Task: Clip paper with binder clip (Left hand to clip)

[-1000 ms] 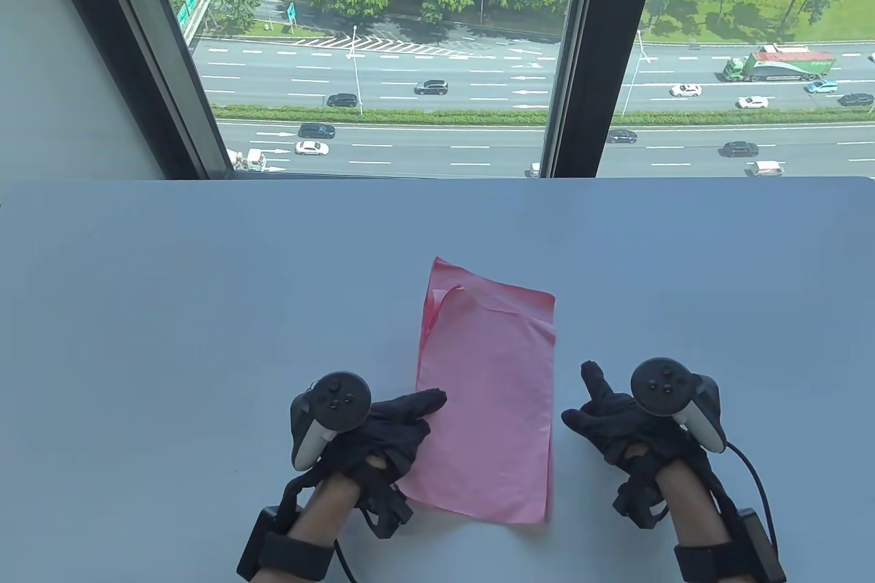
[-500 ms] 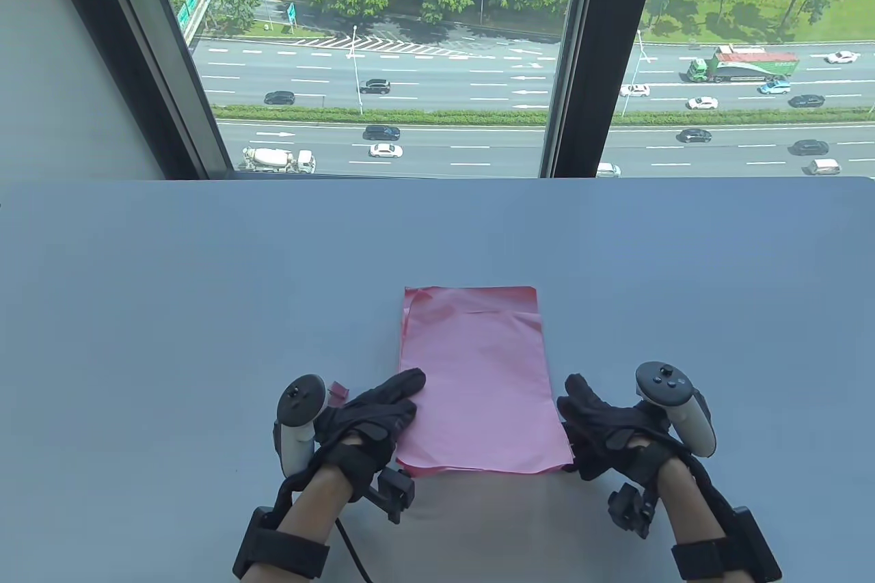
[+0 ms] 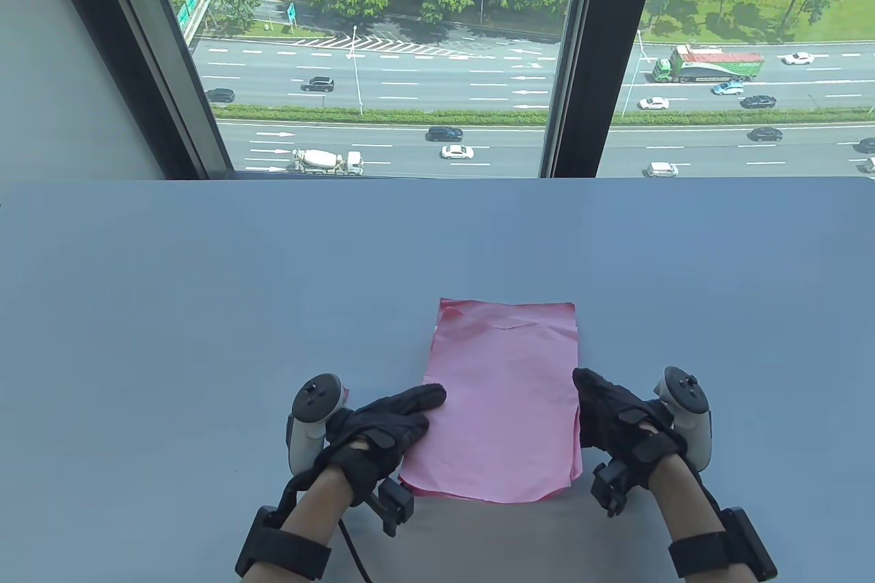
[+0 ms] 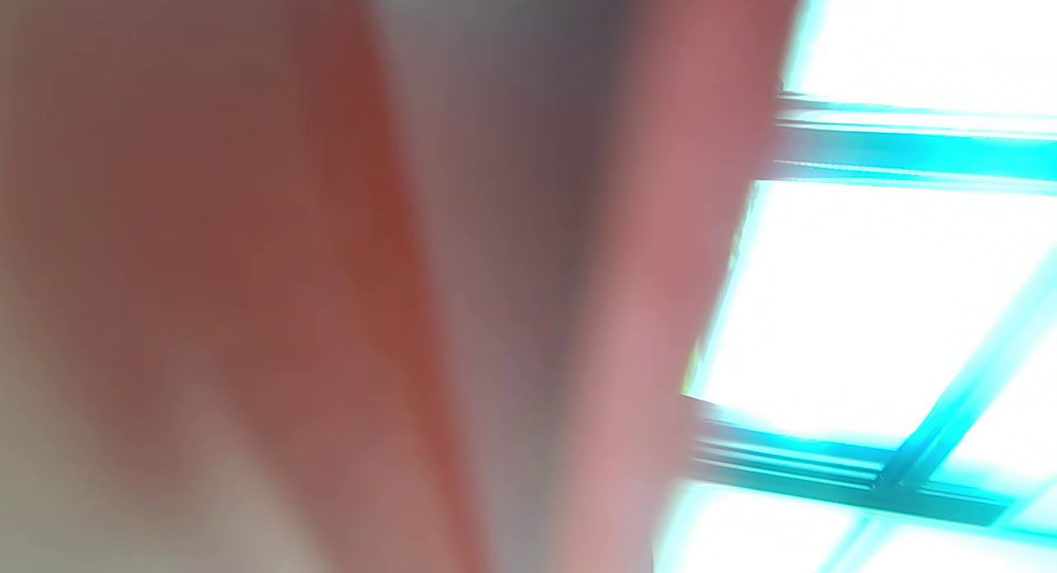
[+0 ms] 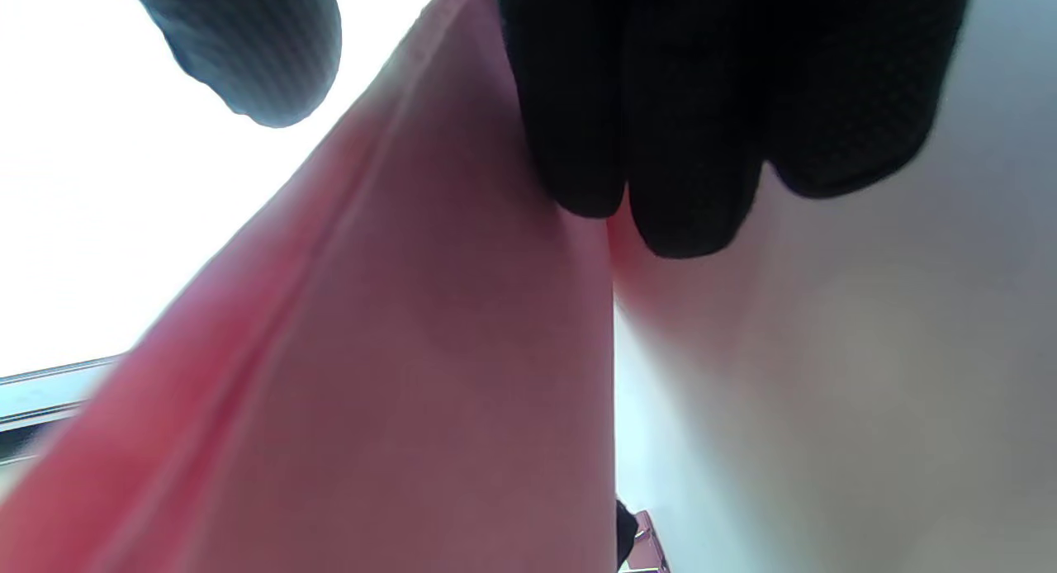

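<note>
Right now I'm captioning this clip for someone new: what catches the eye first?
The pink paper on the grey table, near its front edge. A gloved hand flanks each side: the left hand touches its left edge, the right hand its right. Behind, a window overlooks a busy highway.

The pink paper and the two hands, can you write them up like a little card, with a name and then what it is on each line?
paper: pink sheets stacked on the table, edges not quite lined up
left hand: black glove, fingers resting on the paper's left edge
right hand: black glove, fingers against the paper's right edge
binder clip: only a small pinkish bit shows behind the left hand; too hidden to be sure
clipped yet: no clip visible on the paper
left wrist view: blurred pink
</note>
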Tool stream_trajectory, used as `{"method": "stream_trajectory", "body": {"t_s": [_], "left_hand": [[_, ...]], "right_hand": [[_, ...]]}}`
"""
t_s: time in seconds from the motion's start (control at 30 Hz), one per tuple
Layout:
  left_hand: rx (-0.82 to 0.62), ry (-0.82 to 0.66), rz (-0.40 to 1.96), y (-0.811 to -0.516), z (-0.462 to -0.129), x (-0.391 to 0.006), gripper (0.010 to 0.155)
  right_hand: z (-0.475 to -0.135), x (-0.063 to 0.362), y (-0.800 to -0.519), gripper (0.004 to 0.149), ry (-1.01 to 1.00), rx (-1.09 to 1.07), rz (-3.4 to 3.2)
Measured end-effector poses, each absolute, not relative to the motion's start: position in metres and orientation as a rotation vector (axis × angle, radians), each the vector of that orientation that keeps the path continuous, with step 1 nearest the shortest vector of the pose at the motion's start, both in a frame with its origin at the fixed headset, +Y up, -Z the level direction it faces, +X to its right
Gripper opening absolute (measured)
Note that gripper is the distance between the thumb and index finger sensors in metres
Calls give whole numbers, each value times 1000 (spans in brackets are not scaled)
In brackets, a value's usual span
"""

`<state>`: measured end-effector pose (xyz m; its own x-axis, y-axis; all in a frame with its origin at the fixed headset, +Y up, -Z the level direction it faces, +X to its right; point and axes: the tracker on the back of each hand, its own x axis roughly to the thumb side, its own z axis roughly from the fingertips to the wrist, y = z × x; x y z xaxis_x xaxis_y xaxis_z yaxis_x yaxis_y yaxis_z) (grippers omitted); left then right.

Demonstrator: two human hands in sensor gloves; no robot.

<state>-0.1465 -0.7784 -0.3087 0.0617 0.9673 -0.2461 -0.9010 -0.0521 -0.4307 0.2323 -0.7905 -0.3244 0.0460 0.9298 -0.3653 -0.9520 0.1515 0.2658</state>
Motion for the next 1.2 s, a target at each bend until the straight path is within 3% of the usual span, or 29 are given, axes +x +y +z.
{"method": "stream_trajectory", "body": {"t_s": [0.1,0.27,0.47,0.63,0.87,1.2], "left_hand": [[-581,-171,1511,-778,-309,-145,56],[-570,-139,1374,-774,-307,-148,57],[-146,-224,794,-744,-304,-152,58],[-42,-194,779,-735,-301,-156,61],[-126,-180,925,-745,-306,-160,83],[-228,-162,1131,-755,-311,-160,97]], "right_hand": [[-325,231,-790,88,519,-49,1515],[-325,230,-786,61,488,-58,1628],[-326,231,-780,53,374,-43,1652],[-324,228,-770,52,294,15,1661],[-317,214,-756,53,229,176,1655],[-310,201,-740,52,203,365,1588]]}}
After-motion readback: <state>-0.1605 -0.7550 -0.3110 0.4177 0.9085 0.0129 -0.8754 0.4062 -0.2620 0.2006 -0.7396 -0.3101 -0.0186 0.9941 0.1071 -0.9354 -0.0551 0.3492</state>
